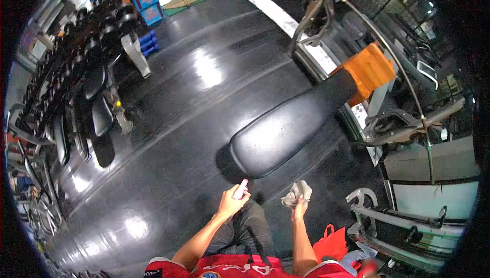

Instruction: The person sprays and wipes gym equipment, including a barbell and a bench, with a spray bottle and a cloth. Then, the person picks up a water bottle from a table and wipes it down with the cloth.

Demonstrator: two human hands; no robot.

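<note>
The black floor point(168, 130) spreads beneath everything, with the dumbbell rack point(76, 63) along its left side. The padded black bench point(286, 130) slants across it, its far end against an orange piece point(368, 71). A red bag point(331, 243) lies to the right of the person. Near the bench's close end, the right hand point(300, 210) grips a crumpled greyish cloth point(297, 194); the left hand point(232, 204) clasps a small pink-and-white bottle point(240, 189).

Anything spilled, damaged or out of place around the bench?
No spill or damage stands out on the bench; bright patches on the floor look like glare. The red bag beside the metal frame seems slightly out of place among gym equipment.
</note>
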